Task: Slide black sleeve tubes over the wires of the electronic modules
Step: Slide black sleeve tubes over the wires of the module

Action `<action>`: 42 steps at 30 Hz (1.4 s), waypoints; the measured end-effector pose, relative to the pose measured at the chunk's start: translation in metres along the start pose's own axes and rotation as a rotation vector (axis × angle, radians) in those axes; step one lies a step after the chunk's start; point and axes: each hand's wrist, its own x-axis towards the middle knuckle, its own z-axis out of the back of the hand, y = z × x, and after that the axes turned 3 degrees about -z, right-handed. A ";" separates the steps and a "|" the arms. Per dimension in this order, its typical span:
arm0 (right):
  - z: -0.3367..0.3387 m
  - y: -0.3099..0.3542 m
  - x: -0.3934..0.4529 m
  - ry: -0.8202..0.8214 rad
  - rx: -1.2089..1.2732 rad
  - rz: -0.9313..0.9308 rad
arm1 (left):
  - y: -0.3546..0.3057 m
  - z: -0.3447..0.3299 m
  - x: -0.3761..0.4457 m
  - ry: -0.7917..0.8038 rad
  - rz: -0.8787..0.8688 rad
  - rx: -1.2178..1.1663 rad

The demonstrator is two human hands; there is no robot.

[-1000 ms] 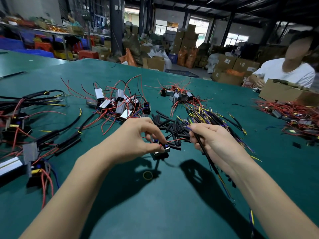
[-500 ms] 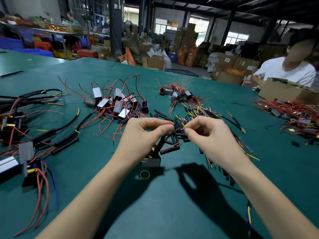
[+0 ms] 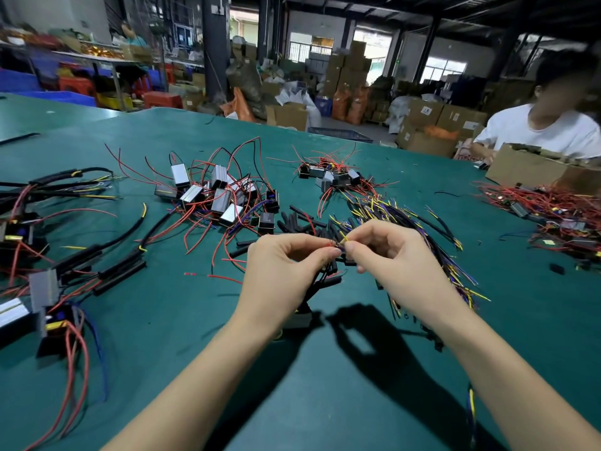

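My left hand (image 3: pixel 286 265) pinches the red-tipped wire ends of a small black module (image 3: pixel 300 319) that hangs below it over the green table (image 3: pixel 325 402). My right hand (image 3: pixel 390 258) pinches a yellow-tipped wire (image 3: pixel 343 237) and meets the left fingertips. Black sleeved wires (image 3: pixel 322 281) run down from my fingers to the module. Loose black sleeve tubes (image 3: pixel 300 221) lie just behind my hands.
A heap of silver modules with red wires (image 3: pixel 214 193) lies at the back left. Yellow and purple wires (image 3: pixel 406 216) spread to the right. Sleeved assemblies (image 3: pixel 107 271) lie at the left. A person in white (image 3: pixel 540 131) sits behind a cardboard box (image 3: pixel 533 169).
My hands rose and came together at the fingertips. The module lifted off the table and now hangs under my left hand. My right hand's long black wire bundle dropped away.
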 end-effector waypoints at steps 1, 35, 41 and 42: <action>0.000 0.000 0.000 0.016 0.001 0.000 | 0.000 0.000 0.000 -0.003 -0.008 0.008; -0.005 0.014 -0.003 -0.023 -0.268 0.187 | -0.018 0.003 -0.004 0.024 -0.051 0.147; -0.011 0.009 -0.003 -0.026 -0.082 0.132 | -0.016 0.005 0.002 0.057 0.186 -0.128; -0.012 0.009 -0.003 -0.019 -0.026 0.095 | -0.015 0.005 0.003 0.058 0.215 -0.163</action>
